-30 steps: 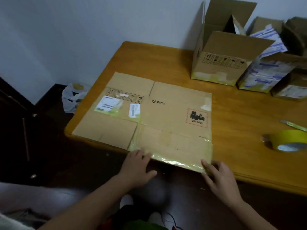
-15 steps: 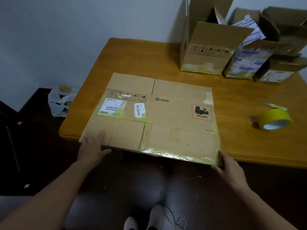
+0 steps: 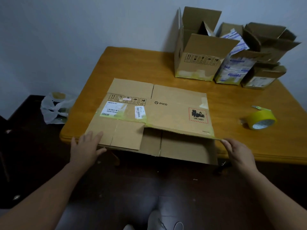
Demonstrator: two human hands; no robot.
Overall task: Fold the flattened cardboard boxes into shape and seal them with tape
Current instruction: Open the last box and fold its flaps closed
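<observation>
The left hand [image 3: 86,146] is pressing, fingers straight, on the box [image 3: 166,113] at the front edge of the table [image 3: 249,145]. The right hand [image 3: 237,153] is pinching its lifted corner.

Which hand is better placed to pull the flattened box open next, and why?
Probably the right hand: it holds the flattened box by its upper layer's near corner, already raised off the lower layer. The left hand lies flat on the left flap.
</observation>
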